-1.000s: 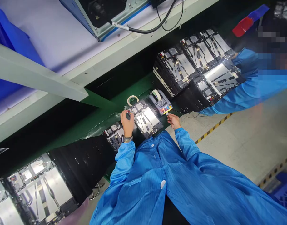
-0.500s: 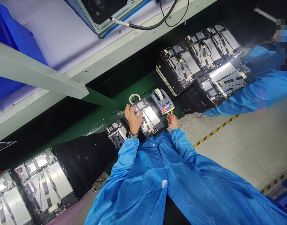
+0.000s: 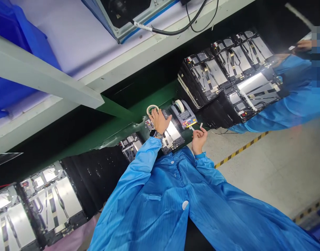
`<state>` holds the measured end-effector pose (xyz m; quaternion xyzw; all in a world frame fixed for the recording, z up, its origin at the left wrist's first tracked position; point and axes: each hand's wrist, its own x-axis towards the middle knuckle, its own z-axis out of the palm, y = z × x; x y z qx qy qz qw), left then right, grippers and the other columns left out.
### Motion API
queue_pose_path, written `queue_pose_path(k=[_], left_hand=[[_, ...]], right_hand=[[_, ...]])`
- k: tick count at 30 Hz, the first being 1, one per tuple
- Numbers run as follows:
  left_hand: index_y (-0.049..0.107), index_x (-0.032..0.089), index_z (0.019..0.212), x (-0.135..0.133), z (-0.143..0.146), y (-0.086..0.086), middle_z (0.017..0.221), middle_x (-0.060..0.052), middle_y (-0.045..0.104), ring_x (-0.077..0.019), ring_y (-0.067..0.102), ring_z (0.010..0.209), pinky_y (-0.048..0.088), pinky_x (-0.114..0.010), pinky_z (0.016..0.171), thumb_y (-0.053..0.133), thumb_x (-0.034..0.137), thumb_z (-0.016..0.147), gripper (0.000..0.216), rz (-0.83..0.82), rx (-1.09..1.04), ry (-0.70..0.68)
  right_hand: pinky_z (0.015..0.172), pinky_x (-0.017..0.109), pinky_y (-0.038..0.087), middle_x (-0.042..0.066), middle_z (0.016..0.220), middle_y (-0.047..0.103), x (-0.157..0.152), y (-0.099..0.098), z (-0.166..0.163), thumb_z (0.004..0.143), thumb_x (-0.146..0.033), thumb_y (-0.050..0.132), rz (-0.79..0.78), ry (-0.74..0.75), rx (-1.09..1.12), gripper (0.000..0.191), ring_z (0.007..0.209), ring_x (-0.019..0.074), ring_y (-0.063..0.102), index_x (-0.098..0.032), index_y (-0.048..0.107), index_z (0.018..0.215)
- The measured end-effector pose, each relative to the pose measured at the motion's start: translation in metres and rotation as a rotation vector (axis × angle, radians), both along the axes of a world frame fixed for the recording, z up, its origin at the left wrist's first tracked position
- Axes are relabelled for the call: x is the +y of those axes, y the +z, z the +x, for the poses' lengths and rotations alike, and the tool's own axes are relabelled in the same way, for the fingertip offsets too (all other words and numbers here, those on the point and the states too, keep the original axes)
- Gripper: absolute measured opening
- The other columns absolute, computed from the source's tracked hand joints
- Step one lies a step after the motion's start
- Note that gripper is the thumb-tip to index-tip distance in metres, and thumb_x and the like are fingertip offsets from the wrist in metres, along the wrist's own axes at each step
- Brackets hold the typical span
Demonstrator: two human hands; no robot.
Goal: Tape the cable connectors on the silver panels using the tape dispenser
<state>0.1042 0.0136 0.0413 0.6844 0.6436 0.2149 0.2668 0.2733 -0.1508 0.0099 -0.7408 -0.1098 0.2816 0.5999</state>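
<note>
My left hand (image 3: 160, 121) lies on the far end of an opened device panel (image 3: 171, 134) on the green conveyor belt (image 3: 139, 108), fingers reaching toward a loose tape roll (image 3: 151, 109). My right hand (image 3: 198, 137) is raised just in front of the grey tape dispenser (image 3: 184, 115) and pinches a short strip of pale tape (image 3: 201, 124). Both arms wear blue sleeves. A watch sits on my left wrist.
Several more opened panels (image 3: 227, 76) are stacked at the right, where a co-worker's blue sleeve (image 3: 285, 104) reaches over them. Other panels (image 3: 42, 202) lie at lower left. A white shelf frame (image 3: 45, 80) and a cabled box (image 3: 128, 14) hang above. Yellow-black floor tape (image 3: 240, 150) runs alongside.
My left hand slid from the panel's left edge up to its far end by the tape roll. My right hand drew back from the dispenser with a tape strip and lifted.
</note>
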Motion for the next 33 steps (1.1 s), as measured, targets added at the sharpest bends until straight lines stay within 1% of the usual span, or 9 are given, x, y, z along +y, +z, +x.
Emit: queue_pose_path(k=[3,6,11,13,15,19,23,28,33], left_hand=[[0.057,0.01,0.142,0.003,0.003,-0.006,0.158,-0.03,0.046,-0.0475,0.028,0.158,-0.003,-0.07,0.13,0.077,0.044,0.089,0.065,-0.029,0.003,-0.008],[0.058,0.015,0.144,0.009,-0.007,-0.004,0.153,-0.027,0.053,-0.0477,0.036,0.154,0.001,-0.074,0.128,0.078,0.046,0.088,0.067,-0.109,0.065,-0.031],[0.059,0.027,0.149,0.027,-0.021,0.011,0.153,-0.019,0.059,-0.0432,0.045,0.149,0.012,-0.069,0.129,0.074,0.055,0.09,0.067,-0.324,0.276,-0.091],[0.059,0.029,0.15,0.032,-0.023,0.015,0.153,-0.017,0.061,-0.0423,0.047,0.147,0.016,-0.067,0.128,0.074,0.058,0.089,0.069,-0.383,0.306,-0.097],[0.06,0.029,0.15,0.036,-0.024,0.018,0.152,-0.016,0.063,-0.0422,0.05,0.146,0.02,-0.065,0.127,0.075,0.058,0.089,0.069,-0.417,0.303,-0.105],[0.064,0.028,0.147,0.042,-0.029,0.02,0.147,-0.015,0.068,-0.0424,0.054,0.143,0.026,-0.062,0.125,0.079,0.055,0.087,0.067,-0.446,0.236,-0.111],[0.066,0.027,0.144,0.047,-0.033,0.017,0.142,-0.012,0.072,-0.0411,0.058,0.14,0.029,-0.059,0.124,0.085,0.053,0.08,0.072,-0.48,0.177,-0.094],[0.066,0.026,0.144,0.049,-0.034,0.015,0.142,-0.013,0.072,-0.0411,0.06,0.139,0.032,-0.056,0.122,0.088,0.054,0.078,0.075,-0.488,0.166,-0.088],[0.069,0.028,0.141,0.052,-0.036,0.015,0.139,-0.012,0.073,-0.0397,0.062,0.136,0.033,-0.055,0.122,0.089,0.048,0.077,0.07,-0.526,0.137,-0.07]], right_hand=[[0.081,0.028,0.055,0.003,0.104,0.067,0.024,0.027,-0.004,0.09,-0.037,0.072,0.108,0.265,-0.169,0.049,0.087,0.0148,0.065,-0.023,0.051,0.132],[0.089,0.034,0.057,0.007,0.116,0.065,0.073,0.042,-0.005,0.092,-0.037,0.073,0.189,0.516,-0.34,0.054,0.096,0.0189,0.065,-0.024,0.05,0.14],[0.108,0.052,0.053,0.015,0.135,0.059,0.161,0.037,-0.003,0.092,-0.024,0.071,0.172,1.056,-0.644,0.072,0.12,0.0316,0.061,-0.022,0.041,0.158],[0.112,0.058,0.05,0.016,0.14,0.056,0.184,0.033,-0.002,0.092,-0.02,0.07,0.128,1.233,-0.738,0.077,0.131,0.0361,0.057,-0.022,0.037,0.162],[0.113,0.06,0.05,0.016,0.142,0.054,0.198,0.032,-0.001,0.091,-0.018,0.07,0.092,1.352,-0.789,0.083,0.136,0.0385,0.054,-0.023,0.033,0.165],[0.113,0.061,0.049,0.017,0.144,0.053,0.205,0.035,0.003,0.09,-0.016,0.073,0.065,1.474,-0.808,0.091,0.138,0.0391,0.054,-0.025,0.026,0.167],[0.113,0.06,0.049,0.018,0.145,0.052,0.21,0.039,0.003,0.089,-0.016,0.076,0.04,1.506,-0.826,0.094,0.139,0.0398,0.053,-0.023,0.025,0.168],[0.11,0.057,0.051,0.019,0.142,0.053,0.215,0.045,0.001,0.089,-0.017,0.079,0.023,1.563,-0.936,0.097,0.135,0.0401,0.055,-0.022,0.024,0.168],[0.108,0.057,0.051,0.018,0.137,0.056,0.21,0.048,-0.002,0.091,-0.02,0.077,0.043,1.606,-1.021,0.09,0.128,0.039,0.059,-0.022,0.028,0.167]])
